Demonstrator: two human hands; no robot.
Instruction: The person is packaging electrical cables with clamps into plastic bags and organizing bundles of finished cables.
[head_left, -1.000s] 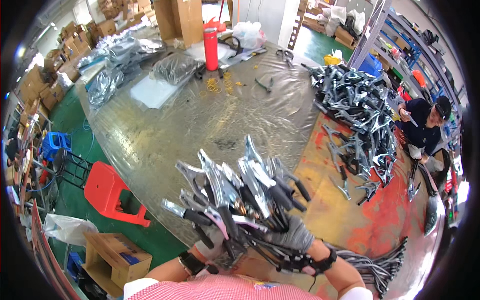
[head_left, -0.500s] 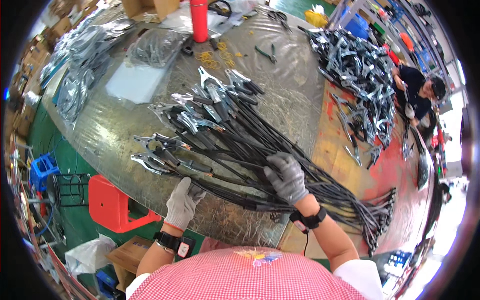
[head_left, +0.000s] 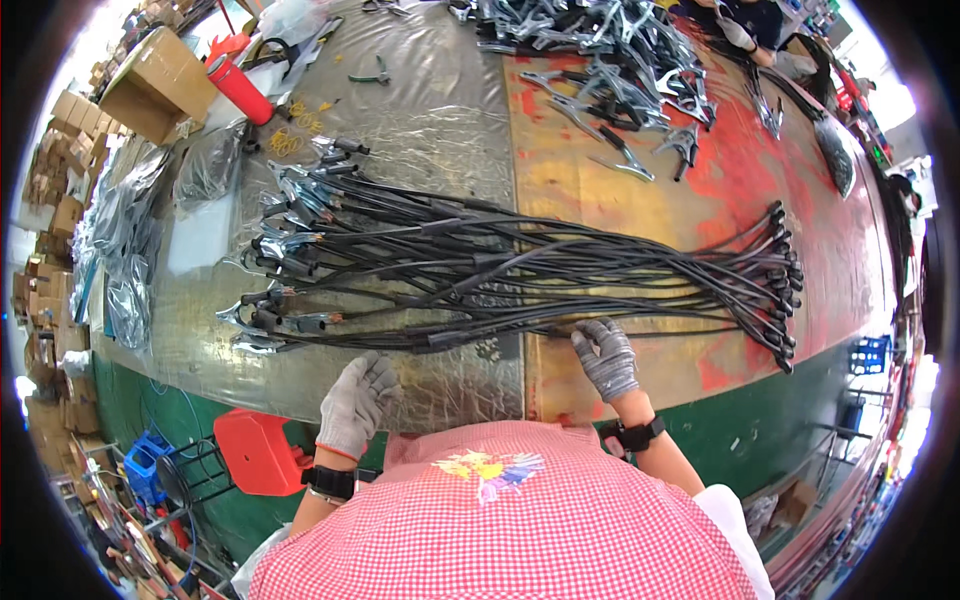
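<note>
A long bundle of black cables [head_left: 490,262] lies across the table from left to right. Metal spring clamps [head_left: 300,190] with black grips are on its left end, some with bare copper showing beside them. Small dark end pieces [head_left: 783,290] cluster at its right end. My left hand [head_left: 358,405], in a grey-white glove, is just below the bundle's near edge, fingers loosely bent and holding nothing. My right hand [head_left: 604,360], in a grey glove, has its fingers apart at the nearest cable; whether they touch it is hard to tell.
A large heap of metal clamps [head_left: 610,60] sits at the back, with another person's gloved hand [head_left: 737,35] beyond it. Green-handled pliers [head_left: 372,72], a red cylinder [head_left: 240,92], yellow bands [head_left: 285,142] and plastic bags [head_left: 130,270] lie around. A red stool [head_left: 258,452] stands below the table edge.
My view has turned, so the bundle now runs nearly level across it. My right hand has come off the top of the cables to their near edge. The left hand stays close to that edge.
</note>
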